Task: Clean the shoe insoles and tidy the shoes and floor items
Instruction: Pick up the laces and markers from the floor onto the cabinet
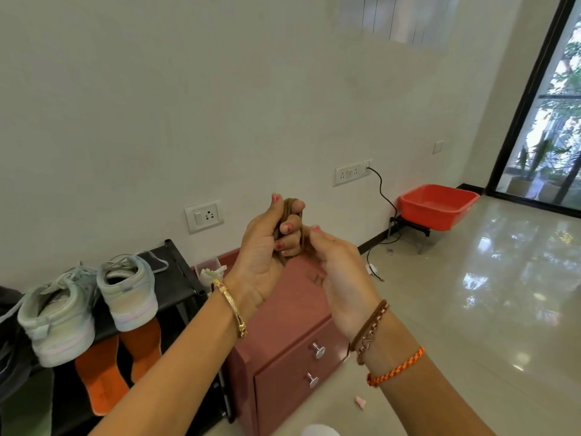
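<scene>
My left hand (270, 247) grips a bundle of brown laces (290, 212), raised in front of the wall, its fingers curled round the loops. My right hand (339, 272) pinches the lower part of the same bundle just to the right. Two pale grey-green sneakers (91, 303) stand heel-out on a black shoe rack (179, 278) at the left. Two orange insoles (122, 363) lean against the rack below the sneakers.
A dusty-pink two-drawer cabinet (292, 350) stands under my hands. A clear container with crumpled tissue (210, 269) sits behind it. A red tub (437, 206) rests on a low stand by the wall, with a black cable (383, 196) nearby. A pink scrap (360, 402) lies on the glossy floor.
</scene>
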